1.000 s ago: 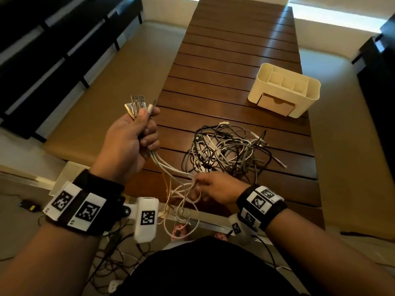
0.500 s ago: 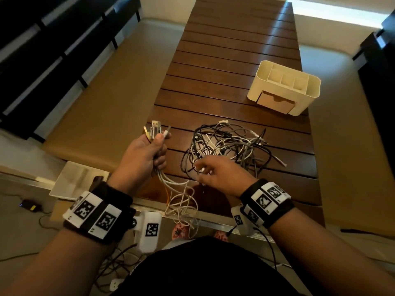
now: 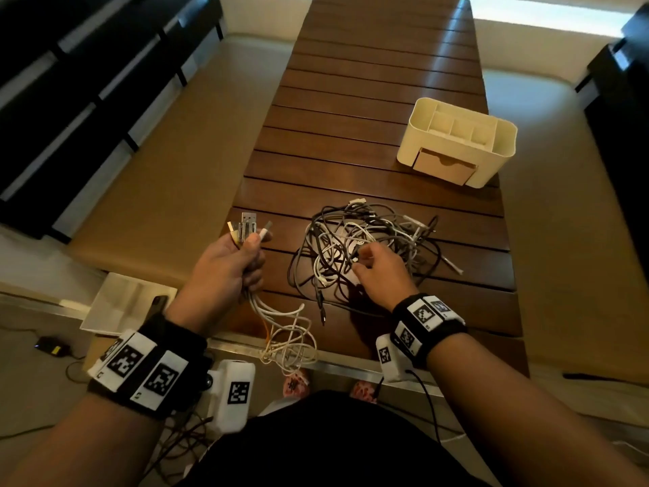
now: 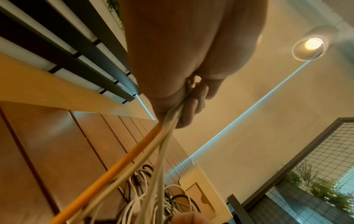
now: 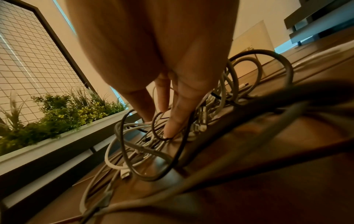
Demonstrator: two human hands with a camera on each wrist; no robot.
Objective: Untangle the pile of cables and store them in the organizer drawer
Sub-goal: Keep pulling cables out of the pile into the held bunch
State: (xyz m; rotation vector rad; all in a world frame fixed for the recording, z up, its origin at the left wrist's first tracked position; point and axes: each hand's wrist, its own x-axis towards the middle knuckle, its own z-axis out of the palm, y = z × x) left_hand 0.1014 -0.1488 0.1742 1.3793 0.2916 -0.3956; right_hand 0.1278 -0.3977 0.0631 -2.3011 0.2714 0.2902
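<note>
A tangled pile of black, grey and white cables (image 3: 368,247) lies on the near part of the slatted wooden table (image 3: 368,82). My left hand (image 3: 228,265) grips a bundle of pale cables (image 3: 281,321), with USB plugs (image 3: 246,228) sticking up from the fist. The bundle's loose ends hang over the table's front edge. In the left wrist view my fingers (image 4: 191,109) curl round that bundle (image 4: 153,151). My right hand (image 3: 379,272) reaches into the pile, its straight fingertips (image 5: 168,130) touching the cables (image 5: 153,151). A cream organizer (image 3: 491,135) with a shut drawer (image 3: 444,166) stands farther right.
Tan padded benches (image 3: 158,170) run along both sides of the table. A white sheet and a dark phone (image 3: 123,304) lie on the floor at left, with more wires below. A planter with greenery (image 5: 57,115) stands beyond the table's right side.
My left hand has come down and to the right with its bundle, over the table's left edge. My right hand left the hanging cables and moved forward into the pile.
</note>
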